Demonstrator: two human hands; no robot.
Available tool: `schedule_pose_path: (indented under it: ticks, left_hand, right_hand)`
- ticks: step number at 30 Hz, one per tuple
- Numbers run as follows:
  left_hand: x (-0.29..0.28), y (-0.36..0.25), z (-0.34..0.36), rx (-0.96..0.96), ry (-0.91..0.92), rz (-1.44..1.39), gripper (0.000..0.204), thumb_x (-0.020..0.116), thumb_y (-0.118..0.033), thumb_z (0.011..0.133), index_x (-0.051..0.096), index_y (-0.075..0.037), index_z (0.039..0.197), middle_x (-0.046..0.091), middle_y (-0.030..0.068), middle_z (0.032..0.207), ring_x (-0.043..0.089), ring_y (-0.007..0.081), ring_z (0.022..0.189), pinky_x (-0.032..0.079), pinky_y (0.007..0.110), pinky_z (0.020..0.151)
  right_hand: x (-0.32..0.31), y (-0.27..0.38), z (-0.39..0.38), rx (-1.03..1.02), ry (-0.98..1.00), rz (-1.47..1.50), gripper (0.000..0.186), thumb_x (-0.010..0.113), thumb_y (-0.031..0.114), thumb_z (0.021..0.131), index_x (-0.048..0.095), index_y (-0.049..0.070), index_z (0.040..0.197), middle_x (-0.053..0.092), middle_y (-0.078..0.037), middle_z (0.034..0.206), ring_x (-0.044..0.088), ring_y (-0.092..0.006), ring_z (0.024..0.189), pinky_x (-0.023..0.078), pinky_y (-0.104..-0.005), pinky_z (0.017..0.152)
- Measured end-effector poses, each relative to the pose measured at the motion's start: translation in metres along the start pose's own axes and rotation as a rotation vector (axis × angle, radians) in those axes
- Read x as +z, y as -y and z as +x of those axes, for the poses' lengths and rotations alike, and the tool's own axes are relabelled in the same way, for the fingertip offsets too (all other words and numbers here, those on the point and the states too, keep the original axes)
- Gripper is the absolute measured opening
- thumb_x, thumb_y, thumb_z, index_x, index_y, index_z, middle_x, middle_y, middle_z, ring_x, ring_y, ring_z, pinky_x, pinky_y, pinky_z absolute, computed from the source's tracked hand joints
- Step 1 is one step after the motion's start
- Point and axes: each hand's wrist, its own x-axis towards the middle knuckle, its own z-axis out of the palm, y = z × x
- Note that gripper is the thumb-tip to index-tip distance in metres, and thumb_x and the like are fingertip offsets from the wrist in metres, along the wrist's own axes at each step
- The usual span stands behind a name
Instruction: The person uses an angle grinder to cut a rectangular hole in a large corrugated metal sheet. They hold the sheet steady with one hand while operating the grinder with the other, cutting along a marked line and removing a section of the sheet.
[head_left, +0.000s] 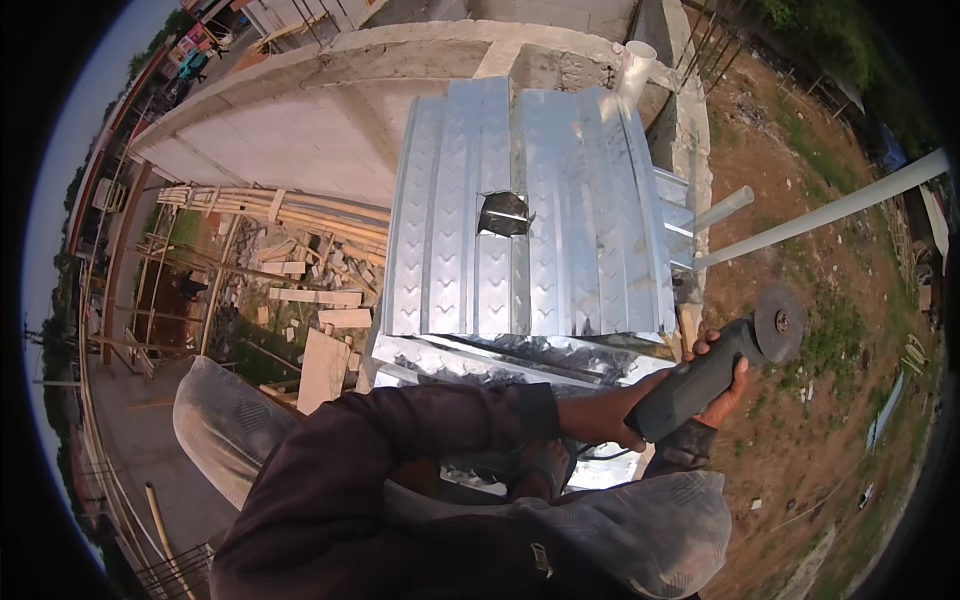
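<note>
Off to the right I hold a dark angle grinder with both hands. Its round disc points up and right, apart from the metal. My left hand reaches across and is closed at the rear of the grinder body, its fingers partly hidden. My right hand wraps round the body from beneath, closer to the disc. In front of me lies a ribbed silvery metal sheet with a rough-edged hole near its middle.
More shiny sheeting lies beneath, near my foot. A concrete block wall runs behind. White pipes stick out at the right, above bare ground far below. Bamboo poles and scrap boards lie lower left.
</note>
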Motion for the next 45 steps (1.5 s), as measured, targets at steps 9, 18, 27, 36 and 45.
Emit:
schedule_pose_path:
  ticks: [9,18,27,36,45]
  left_hand:
    - [0.004,0.032,-0.005,-0.227,-0.038,-0.118,0.108,0.080,-0.010,0.076,0.012,-0.006,0.161,0.047,0.0201,0.145,0.050,0.0283,0.132,0.044,0.043,0.105]
    - [-0.163,-0.156,-0.136,-0.909,0.149,1.131,0.058,0.073,-0.037,0.089,0.059,0.004,0.128,0.069,0.0220,0.111,0.068,0.0353,0.104,0.052,0.044,0.090]
    - [-0.117,0.061,-0.195,-0.493,-0.618,-0.423,0.075,0.071,-0.045,0.094,0.039,-0.002,0.147,0.052,0.0159,0.138,0.057,0.0255,0.121,0.049,0.040,0.102]
    - [-0.108,0.096,-0.111,-0.025,-0.898,-0.919,0.051,0.061,-0.034,0.103,0.046,0.007,0.130,0.052,0.0214,0.132,0.052,0.0307,0.131,0.045,0.045,0.112]
    - [-0.115,0.106,-0.114,-0.099,-0.954,-0.856,0.055,0.066,-0.036,0.100,0.048,0.007,0.128,0.055,0.0142,0.124,0.054,0.0299,0.130,0.049,0.042,0.107]
  right_hand:
    - [0.015,-0.015,-0.006,0.196,-0.087,-0.159,0.060,0.067,0.044,0.089,0.051,0.002,0.128,0.061,-0.017,0.102,0.062,-0.0283,0.091,0.058,-0.0404,0.077]
    - [0.047,0.076,0.015,0.136,-0.103,-0.743,0.065,0.072,0.024,0.081,0.040,0.006,0.135,0.062,-0.018,0.103,0.068,-0.0284,0.077,0.061,-0.0427,0.061]
    - [0.053,0.072,0.018,0.281,-0.047,-1.203,0.074,0.080,0.009,0.076,0.042,0.006,0.140,0.063,-0.007,0.116,0.063,-0.0180,0.100,0.053,-0.0327,0.088]
    - [0.021,0.025,0.003,0.400,-0.052,-1.179,0.079,0.080,0.001,0.073,0.041,0.003,0.141,0.060,-0.007,0.119,0.060,-0.0178,0.105,0.051,-0.0327,0.091]
    - [0.011,-0.015,0.012,0.466,0.000,-1.304,0.092,0.082,-0.005,0.067,0.036,0.002,0.146,0.060,-0.009,0.119,0.061,-0.0183,0.106,0.053,-0.0334,0.090]
